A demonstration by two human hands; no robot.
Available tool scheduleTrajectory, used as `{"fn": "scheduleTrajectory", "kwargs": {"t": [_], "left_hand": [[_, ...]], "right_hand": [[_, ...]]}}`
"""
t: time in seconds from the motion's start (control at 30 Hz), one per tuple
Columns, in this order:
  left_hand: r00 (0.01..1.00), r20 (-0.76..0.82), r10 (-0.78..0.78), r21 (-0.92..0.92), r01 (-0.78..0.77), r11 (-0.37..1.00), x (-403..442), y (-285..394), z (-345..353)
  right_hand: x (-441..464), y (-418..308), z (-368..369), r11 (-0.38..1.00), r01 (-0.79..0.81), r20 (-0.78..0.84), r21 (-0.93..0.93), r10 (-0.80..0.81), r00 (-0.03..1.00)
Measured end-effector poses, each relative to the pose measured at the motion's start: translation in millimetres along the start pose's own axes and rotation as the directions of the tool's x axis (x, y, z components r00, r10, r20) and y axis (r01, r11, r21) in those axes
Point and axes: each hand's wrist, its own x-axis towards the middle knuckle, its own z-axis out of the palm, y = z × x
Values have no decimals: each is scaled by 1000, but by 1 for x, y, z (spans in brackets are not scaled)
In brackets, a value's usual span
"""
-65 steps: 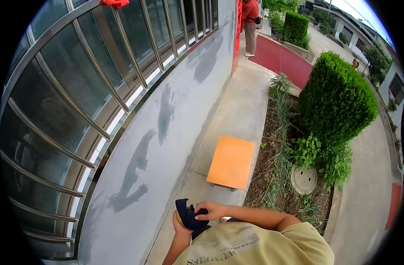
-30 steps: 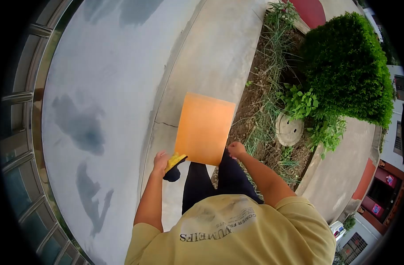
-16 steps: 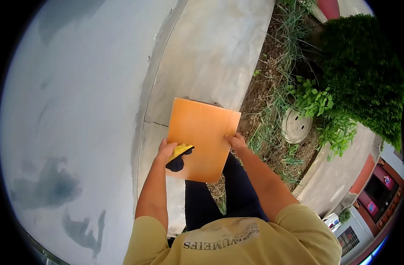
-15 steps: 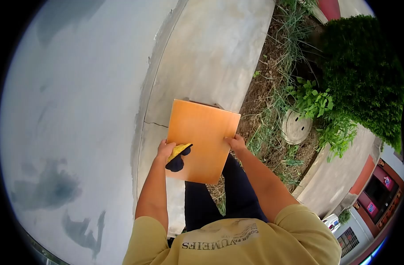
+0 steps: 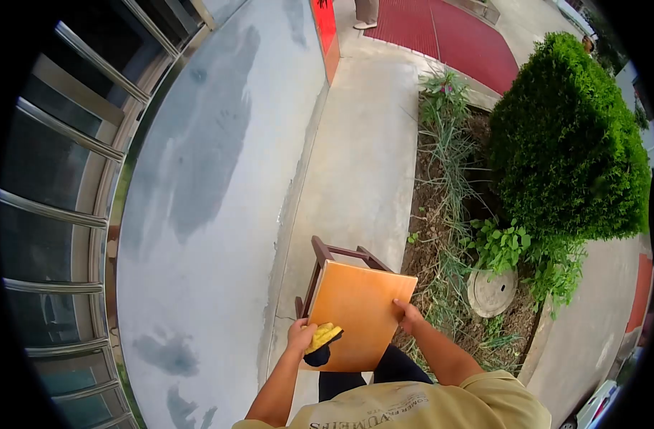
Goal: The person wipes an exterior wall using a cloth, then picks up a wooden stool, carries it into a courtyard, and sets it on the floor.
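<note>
An orange-topped stool (image 5: 362,300) with dark brown legs is tilted in front of my body, its legs pointing forward over the concrete path. My left hand (image 5: 302,334) is closed at the left edge of the top, pressing a yellow and navy cloth (image 5: 322,343) against it. On the right edge, my right hand (image 5: 408,316) grips the top, thumb on the upper surface. The fingers under the top are hidden.
A grey wall (image 5: 205,214) with damp patches and barred windows (image 5: 62,207) run along the left. Right of the path lie a soil bed, a round cover (image 5: 492,292) and a trimmed bush (image 5: 566,143). Ahead are a red mat (image 5: 441,36) and a person's legs (image 5: 366,11).
Both hands have taken hold of the stool, and it is now tilted with its legs showing. The view has swung up to show more of the path ahead.
</note>
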Motion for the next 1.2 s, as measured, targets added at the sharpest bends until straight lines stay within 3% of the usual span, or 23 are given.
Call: {"fn": "scheduleTrajectory", "kwargs": {"t": [0.07,0.13,0.2,0.27,0.37,0.4,0.47,0.57,0.6,0.67,0.7,0.8,0.97,1.0,1.07,1.1,1.13,1.17,1.2], "left_hand": [[993,18,117,43,-118,992,-1,57,9],[956,58,288,209,-294,933,-4,123,19],[932,117,342,196,-360,912,-19,192,26],[944,131,302,62,-312,948,26,208,42],[955,117,272,52,-280,959,50,263,51],[950,163,268,-57,-262,963,83,265,57],[916,182,359,-24,-361,932,129,292,64],[940,247,233,-22,-235,972,117,385,53],[941,245,235,8,-244,970,132,401,52],[944,226,242,9,-250,968,149,428,49],[926,286,246,-15,-252,967,158,442,47],[950,202,236,84,-257,963,175,495,57],[967,97,234,-3,-235,972,232,584,89],[965,89,247,-4,-247,969,240,602,100],[956,64,285,-88,-279,956,251,648,124],[952,46,302,-98,-296,950,260,676,134],[950,31,310,-109,-305,946,268,700,144],[947,40,318,-144,-309,940,270,730,151],[948,50,315,-189,-301,935,270,759,154]], "right_hand": [[14,-22,-12,995,57,112,79,-66,991],[-4,-65,-5,987,53,99,149,-68,993],[-18,-106,10,975,77,-4,210,-78,997],[-23,-146,25,972,98,-47,216,-90,995],[-12,-196,44,965,179,12,190,-185,983],[-37,-215,63,967,219,44,127,-226,973],[-25,-256,83,949,290,-37,121,-288,957],[-11,-326,113,956,259,-35,137,-256,966],[4,-345,119,967,231,-146,109,-214,966],[13,-371,130,935,352,74,51,-355,932],[22,-385,137,930,366,99,24,-367,925],[47,-435,152,914,405,166,-18,-397,903],[82,-544,202,938,340,181,-59,-325,928],[106,-569,203,927,375,338,12,-357,871],[111,-639,223,891,422,216,-167,-385,897],[114,-674,231,863,477,287,-168,-420,861],[97,-709,250,863,445,175,-238,-413,894],[86,-740,259,827,519,311,-216,-445,840],[55,-767,279,800,540,276,-261,-474,836]]}}
